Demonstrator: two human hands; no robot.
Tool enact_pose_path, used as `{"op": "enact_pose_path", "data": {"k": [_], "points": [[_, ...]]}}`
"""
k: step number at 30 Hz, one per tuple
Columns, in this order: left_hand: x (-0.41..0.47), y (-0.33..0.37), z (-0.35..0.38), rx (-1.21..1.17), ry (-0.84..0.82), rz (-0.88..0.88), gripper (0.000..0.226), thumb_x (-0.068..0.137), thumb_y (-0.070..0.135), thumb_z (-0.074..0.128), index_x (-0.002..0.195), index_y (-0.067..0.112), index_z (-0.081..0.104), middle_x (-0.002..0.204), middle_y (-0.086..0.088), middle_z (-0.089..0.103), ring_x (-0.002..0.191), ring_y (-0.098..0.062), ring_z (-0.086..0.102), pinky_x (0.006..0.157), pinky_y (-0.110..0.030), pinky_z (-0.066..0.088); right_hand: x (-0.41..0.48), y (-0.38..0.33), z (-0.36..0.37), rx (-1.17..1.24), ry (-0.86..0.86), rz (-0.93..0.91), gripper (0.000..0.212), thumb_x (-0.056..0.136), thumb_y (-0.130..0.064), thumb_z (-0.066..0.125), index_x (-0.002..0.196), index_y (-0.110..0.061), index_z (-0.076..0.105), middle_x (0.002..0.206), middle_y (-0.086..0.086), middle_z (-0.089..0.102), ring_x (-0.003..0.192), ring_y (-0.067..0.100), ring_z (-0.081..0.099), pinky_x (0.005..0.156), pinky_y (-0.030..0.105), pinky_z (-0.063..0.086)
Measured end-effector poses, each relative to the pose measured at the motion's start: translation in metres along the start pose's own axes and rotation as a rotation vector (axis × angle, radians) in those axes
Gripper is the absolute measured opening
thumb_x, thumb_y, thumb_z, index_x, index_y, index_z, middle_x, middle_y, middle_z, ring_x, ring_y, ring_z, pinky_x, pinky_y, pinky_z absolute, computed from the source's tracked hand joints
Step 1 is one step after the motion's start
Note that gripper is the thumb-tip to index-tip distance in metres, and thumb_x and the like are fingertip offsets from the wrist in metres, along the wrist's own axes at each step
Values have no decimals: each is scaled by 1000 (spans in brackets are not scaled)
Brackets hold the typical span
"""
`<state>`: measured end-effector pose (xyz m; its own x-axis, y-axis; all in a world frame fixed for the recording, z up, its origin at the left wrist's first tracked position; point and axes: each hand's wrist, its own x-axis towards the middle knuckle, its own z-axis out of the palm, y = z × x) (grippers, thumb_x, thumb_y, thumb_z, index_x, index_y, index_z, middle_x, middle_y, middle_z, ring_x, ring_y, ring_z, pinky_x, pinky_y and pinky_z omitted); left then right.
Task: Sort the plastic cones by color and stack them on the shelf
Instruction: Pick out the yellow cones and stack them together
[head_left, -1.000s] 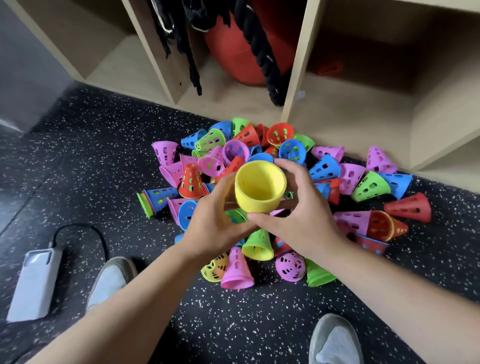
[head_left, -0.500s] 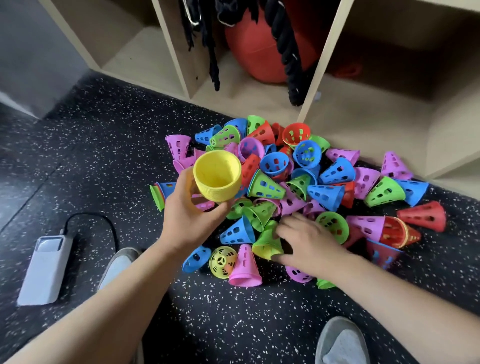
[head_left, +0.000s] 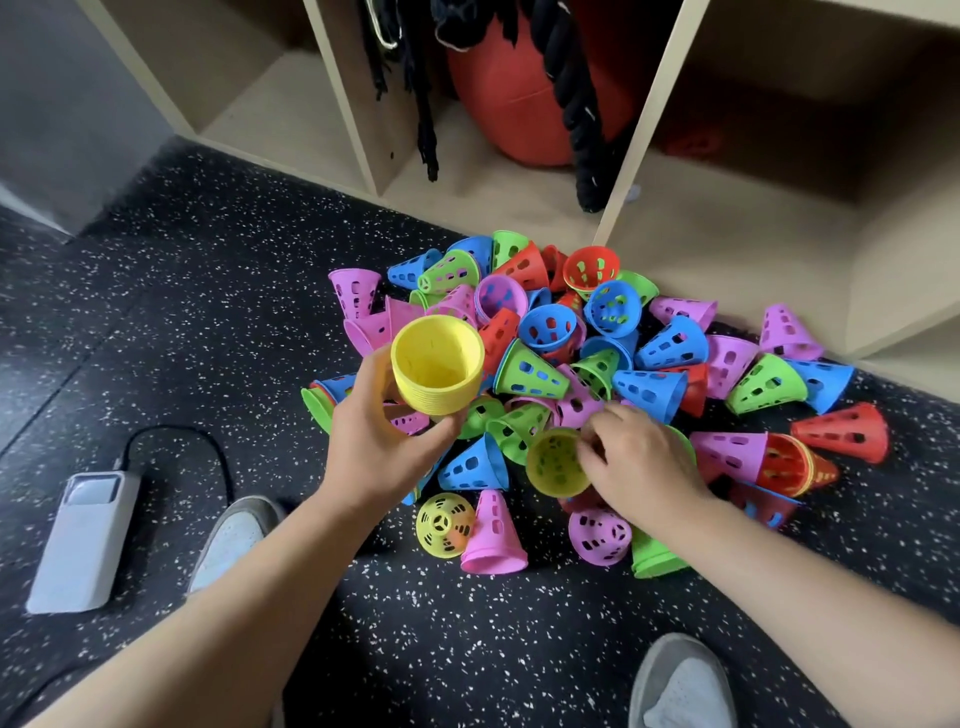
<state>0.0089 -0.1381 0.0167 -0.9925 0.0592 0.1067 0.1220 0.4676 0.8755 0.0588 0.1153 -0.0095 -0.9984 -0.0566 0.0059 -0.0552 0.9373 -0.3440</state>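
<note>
The cone pile (head_left: 530, 369) lies on the floor at the front edge of the shelf (head_left: 727, 249); tugging one out could scatter its neighbours. The grip of the left hand (head_left: 379, 452) wraps the nested yellow stack (head_left: 436, 369), and that of the right hand (head_left: 639, 467) pinches a lime-yellow cone (head_left: 556, 462) at the pile's near edge, perhaps a mismatched shade. No writing is legible.

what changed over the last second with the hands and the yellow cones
The right hand let go of the yellow stack, went down to the pile and now pinches a loose yellow cone, its mouth turned toward the camera. The left hand still grips the stack, now over the pile's left edge. The other cones and the grey device stayed put.
</note>
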Motion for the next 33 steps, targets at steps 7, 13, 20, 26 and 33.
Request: {"op": "enact_pose_path", "data": {"k": [7, 13, 20, 26, 33], "points": [[1, -4, 7, 34, -19, 8, 69, 69, 39, 82, 129, 21, 54, 108, 17, 67, 95, -9, 68, 82, -22, 56, 11, -2, -40, 479, -14, 373, 10, 81, -20, 77, 75, -21, 69, 58, -5, 65, 55, 5, 61, 55, 11, 44], [-1, -1, 20, 72, -77, 38, 70, 71, 24, 89, 130, 26, 52, 106, 25, 64, 97, 1, 64, 82, -11, 51, 22, -15, -88, 895, 198, 501, 9, 84, -4, 72, 79, -10, 68, 63, -1, 71, 50, 14, 66, 55, 23, 55], [-5, 14, 36, 37, -111, 72, 70, 73, 28, 88, 133, 24, 53, 110, 29, 63, 99, 3, 63, 82, -11, 50, 36, -42, -109, 1192, 129, 416, 9, 86, -1, 72, 80, -6, 68, 62, 4, 68, 54, 13, 63, 53, 22, 52], [-2, 16, 31, -3, -63, 57, 70, 71, 22, 89, 131, 23, 53, 112, 24, 64, 99, 2, 64, 81, -7, 47, 36, -42, -85, 1038, 183, 399, 6, 90, -22, 71, 88, -16, 71, 74, 10, 69, 58, 13, 63, 56, 29, 56], [3, -12, -3, 72, 47, -12, 70, 69, 16, 90, 128, 15, 53, 105, 22, 64, 91, 13, 61, 76, -6, 48, 1, -64, 2, 525, -154, -60, 18, 79, -30, 76, 94, -22, 69, 84, -14, 61, 65, 6, 55, 62, 23, 46]]}}
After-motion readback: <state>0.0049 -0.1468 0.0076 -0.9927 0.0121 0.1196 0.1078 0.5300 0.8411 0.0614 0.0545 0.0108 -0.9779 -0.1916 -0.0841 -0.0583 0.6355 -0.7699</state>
